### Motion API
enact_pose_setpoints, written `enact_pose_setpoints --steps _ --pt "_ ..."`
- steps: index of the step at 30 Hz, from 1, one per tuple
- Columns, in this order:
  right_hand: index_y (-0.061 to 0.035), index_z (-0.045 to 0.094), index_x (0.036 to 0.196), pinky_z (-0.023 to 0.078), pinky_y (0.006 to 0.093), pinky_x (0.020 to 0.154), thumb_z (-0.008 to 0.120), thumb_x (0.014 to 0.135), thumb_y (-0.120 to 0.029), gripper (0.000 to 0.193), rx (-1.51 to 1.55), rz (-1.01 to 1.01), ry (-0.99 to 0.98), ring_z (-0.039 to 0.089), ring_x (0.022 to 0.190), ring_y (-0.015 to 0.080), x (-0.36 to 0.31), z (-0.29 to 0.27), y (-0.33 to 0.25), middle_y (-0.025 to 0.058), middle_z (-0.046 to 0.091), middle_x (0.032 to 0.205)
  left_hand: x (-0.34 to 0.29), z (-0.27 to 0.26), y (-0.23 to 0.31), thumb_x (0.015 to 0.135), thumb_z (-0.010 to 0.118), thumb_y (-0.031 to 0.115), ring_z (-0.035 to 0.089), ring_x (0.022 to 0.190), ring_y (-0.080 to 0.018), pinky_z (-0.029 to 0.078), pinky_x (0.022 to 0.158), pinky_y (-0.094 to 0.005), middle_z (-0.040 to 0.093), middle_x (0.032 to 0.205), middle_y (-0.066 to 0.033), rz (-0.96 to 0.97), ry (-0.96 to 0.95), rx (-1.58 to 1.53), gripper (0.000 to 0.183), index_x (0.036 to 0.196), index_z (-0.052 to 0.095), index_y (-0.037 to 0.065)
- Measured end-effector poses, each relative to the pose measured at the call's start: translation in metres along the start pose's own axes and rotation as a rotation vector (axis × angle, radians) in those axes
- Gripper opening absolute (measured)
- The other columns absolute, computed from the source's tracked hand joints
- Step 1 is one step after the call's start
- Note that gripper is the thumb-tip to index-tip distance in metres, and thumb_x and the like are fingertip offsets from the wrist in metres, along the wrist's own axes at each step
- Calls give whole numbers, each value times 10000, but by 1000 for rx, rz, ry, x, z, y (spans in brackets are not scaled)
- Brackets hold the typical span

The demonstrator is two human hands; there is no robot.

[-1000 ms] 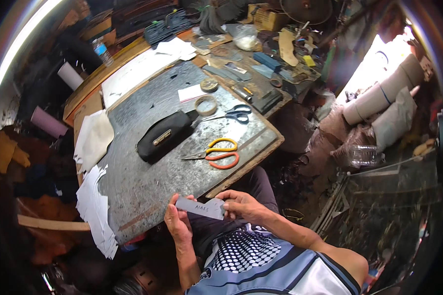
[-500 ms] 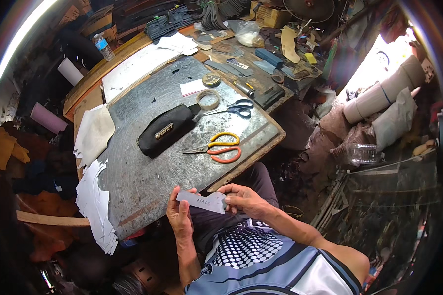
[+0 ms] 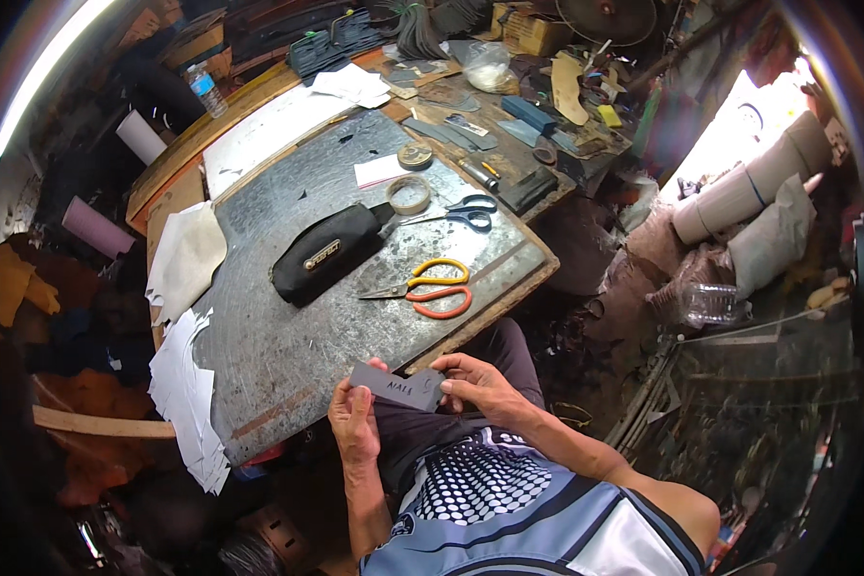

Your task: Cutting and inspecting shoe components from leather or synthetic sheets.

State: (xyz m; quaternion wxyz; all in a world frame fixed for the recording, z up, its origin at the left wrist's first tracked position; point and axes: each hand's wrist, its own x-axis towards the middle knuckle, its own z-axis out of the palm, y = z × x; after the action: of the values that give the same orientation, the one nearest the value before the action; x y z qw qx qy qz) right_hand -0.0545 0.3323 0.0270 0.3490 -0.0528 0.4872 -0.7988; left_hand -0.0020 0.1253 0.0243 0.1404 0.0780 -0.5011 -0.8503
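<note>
Down at the near edge of the desk [image 3: 288,355], both hands hold one small dark grey strip [image 3: 396,386], a flat rectangular piece with some light marking on its face. The left hand [image 3: 355,427] pinches its left end, thumb on top and fingers curled beneath, while the right hand [image 3: 472,381] grips the right end between thumb and fingertips; so both hands are closed on the strip, which hangs in the air just off the desk's edge, above the person's lap. Judging by how it lies flat and unbent between the two grips, the strip looks thin, light and fairly stiff, more like cut leather or board than cloth, though its exact material cannot be told. It should need little force, and the short ends, where it is held now, seem the best places to grasp it, since a pinch in the middle might bow it. On the desk behind lie orange-handled scissors [image 3: 430,287], a black zipped pouch [image 3: 324,253], a roll of tape [image 3: 410,195] and darker scissors [image 3: 463,211], all well apart from the hands. White paper sheets [image 3: 184,384] hang over the desk's left side
</note>
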Motion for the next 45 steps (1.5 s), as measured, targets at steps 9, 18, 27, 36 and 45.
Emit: enact_pose_setpoints --steps 9,18,27,36,45 --pt "-10 511 1237 432 179 657 584 912 -145 360 -71 -2 13 513 751 53 -1 2 -4 23 584 884 2 5 7 909 575 181 608 986 -233 453 941 -388 611 1108 -152 -52 -24 -65 302 1150 504 12" --pt "-8 510 1237 441 181 673 580 912 -140 358 -66 1 -3 524 781 62 -1 7 -9 29 578 924 2 5 11 910 569 193 628 966 -248 475 914 -371 640 1031 -200 -135 -15 -128 264 1085 544 -3" --pt "0 502 1238 438 180 668 578 911 -134 362 -74 -7 10 517 742 60 -4 8 -11 35 584 878 0 4 13 915 554 133 639 945 -223 493 897 -344 644 1034 -194 -134 -67 -99 246 1096 560 -34" --pt "22 528 1169 465 205 666 601 902 -118 310 -57 14 9 543 691 74 -2 1 -1 46 604 887 -4 9 15 904 583 175 627 980 -246 472 926 -369 639 1042 -192 -121 -94 -60 289 1106 555 -31" --pt "22 554 1143 468 199 701 584 920 -125 268 -16 19 -1 533 692 53 -2 1 1 17 597 908 -2 3 10 882 616 236 622 993 -272 469 932 -410 632 1071 -217 -138 -86 -64 368 1139 530 -12"
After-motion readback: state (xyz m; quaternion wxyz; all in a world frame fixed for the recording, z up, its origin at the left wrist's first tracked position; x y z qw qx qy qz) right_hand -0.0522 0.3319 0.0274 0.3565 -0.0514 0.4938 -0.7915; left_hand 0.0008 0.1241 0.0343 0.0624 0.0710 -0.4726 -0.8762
